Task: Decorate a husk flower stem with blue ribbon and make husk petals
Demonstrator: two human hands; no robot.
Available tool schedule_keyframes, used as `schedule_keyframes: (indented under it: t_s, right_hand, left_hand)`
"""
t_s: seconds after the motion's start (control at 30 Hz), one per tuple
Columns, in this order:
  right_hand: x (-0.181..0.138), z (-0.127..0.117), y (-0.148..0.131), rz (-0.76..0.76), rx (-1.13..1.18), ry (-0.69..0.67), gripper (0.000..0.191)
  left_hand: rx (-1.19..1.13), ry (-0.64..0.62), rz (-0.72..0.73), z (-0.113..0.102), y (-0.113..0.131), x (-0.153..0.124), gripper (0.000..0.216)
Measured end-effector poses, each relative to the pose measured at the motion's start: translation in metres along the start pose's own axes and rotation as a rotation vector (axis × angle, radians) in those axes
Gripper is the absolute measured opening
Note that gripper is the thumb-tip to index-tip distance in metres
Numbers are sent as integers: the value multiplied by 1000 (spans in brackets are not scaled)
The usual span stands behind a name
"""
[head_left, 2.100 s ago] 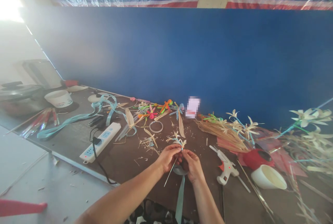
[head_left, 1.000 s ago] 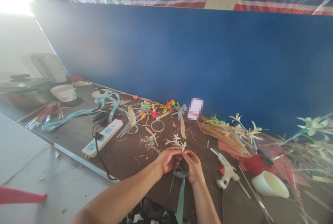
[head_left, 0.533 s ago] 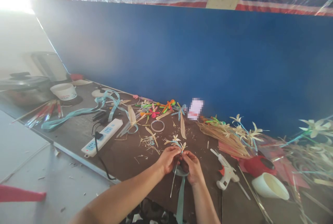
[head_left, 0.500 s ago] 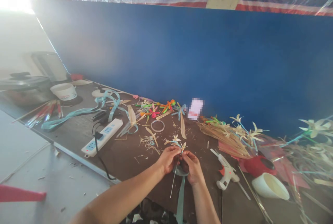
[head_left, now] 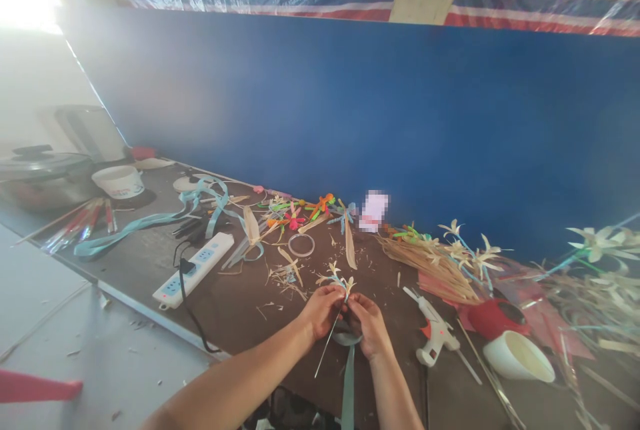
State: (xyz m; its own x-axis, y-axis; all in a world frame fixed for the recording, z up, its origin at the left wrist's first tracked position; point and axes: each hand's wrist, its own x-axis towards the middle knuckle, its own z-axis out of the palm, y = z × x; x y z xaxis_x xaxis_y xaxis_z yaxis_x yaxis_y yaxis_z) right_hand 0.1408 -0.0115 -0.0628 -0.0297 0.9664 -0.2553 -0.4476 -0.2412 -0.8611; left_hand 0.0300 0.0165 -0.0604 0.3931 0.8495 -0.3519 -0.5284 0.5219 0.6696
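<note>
My left hand (head_left: pixel 323 310) is closed around the stem of a small straw flower sprig (head_left: pixel 339 278) with pale petals and light-blue bits. Its thin stick (head_left: pixel 326 345) slants down toward me below the hand. My right hand (head_left: pixel 369 323) pinches a light-blue ribbon (head_left: pixel 347 377) right against the stem, below the blossoms. The ribbon loops under my fingers and hangs down over the near edge of the brown table (head_left: pixel 240 303). Both hands meet just above the table's front.
A white glue gun (head_left: pixel 434 330) lies right of my hands, then a white cup (head_left: pixel 518 355) and a red object (head_left: pixel 493 318). A power strip (head_left: pixel 194 270) with a black cord lies left. Straw bundles (head_left: pixel 435 260), finished flowers, coloured scraps, a tape ring (head_left: pixel 301 245) and a blue wall lie behind.
My hands stay at the same spot on the sprig. The stick below my left hand has swung slightly, and the ribbon loop has shifted under my right fingers. The view has moved a little.
</note>
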Motion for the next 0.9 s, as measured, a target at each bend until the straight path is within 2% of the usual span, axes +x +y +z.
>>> schedule_keyframes:
  t_s: [0.27,0.5,0.9]
  right_hand:
    - [2,3,3,-35,-67,37,21]
    - [2,7,9,-99,-115,115,16]
    - [2,9,10,-144,-152,144,6]
  left_hand:
    - [46,-8,35,-2,2,-1,13]
    - [25,-22,43,-4,2,-1,13]
    - [76,-29,77,-7,-4,4,13]
